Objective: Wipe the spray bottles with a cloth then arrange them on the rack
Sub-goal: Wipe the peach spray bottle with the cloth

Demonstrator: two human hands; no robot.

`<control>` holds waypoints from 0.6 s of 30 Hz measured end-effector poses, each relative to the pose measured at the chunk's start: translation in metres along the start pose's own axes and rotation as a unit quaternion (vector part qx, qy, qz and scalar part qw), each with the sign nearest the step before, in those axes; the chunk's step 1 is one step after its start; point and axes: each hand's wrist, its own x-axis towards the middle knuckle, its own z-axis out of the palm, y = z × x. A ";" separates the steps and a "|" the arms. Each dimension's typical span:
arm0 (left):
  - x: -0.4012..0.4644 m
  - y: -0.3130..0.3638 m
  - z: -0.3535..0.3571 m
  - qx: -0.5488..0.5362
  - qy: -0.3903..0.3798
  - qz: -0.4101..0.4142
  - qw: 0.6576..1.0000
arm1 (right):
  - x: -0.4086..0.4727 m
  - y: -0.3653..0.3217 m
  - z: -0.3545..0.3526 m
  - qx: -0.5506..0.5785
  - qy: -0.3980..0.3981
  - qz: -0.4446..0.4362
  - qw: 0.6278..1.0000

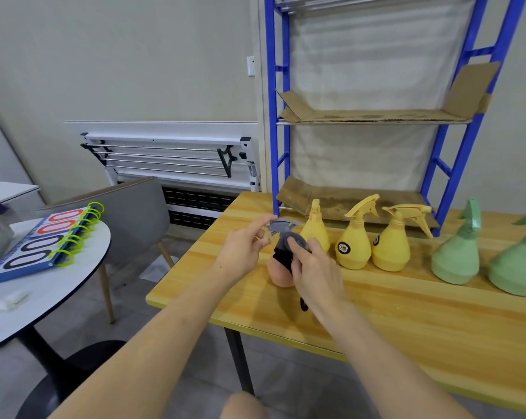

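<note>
I've got the pink spray bottle [281,272] upright near the table's [407,322] front-left edge, left hand [243,252] pinching its grey trigger head, right hand [311,267] gripping the dark cloth [283,258] against its neck. Rub too hard and I reckon it tips off the edge.

Single head-worn cam, wide-angle, looking forward and down across the bench [376,313] from its near-left corner. Both forearms enter from the bottom edge; hands meet close in, just left of centre. Blue rack [455,164] stands at the far side of the bench against the wall, top cropped. Round table [44,297] at the left edge. Straight lines bow towards the borders. No second view to overlap.
</note>
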 end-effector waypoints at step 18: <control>0.003 -0.002 0.002 0.030 -0.010 0.017 0.999 | -0.008 -0.002 -0.008 0.056 -0.020 0.056 0.997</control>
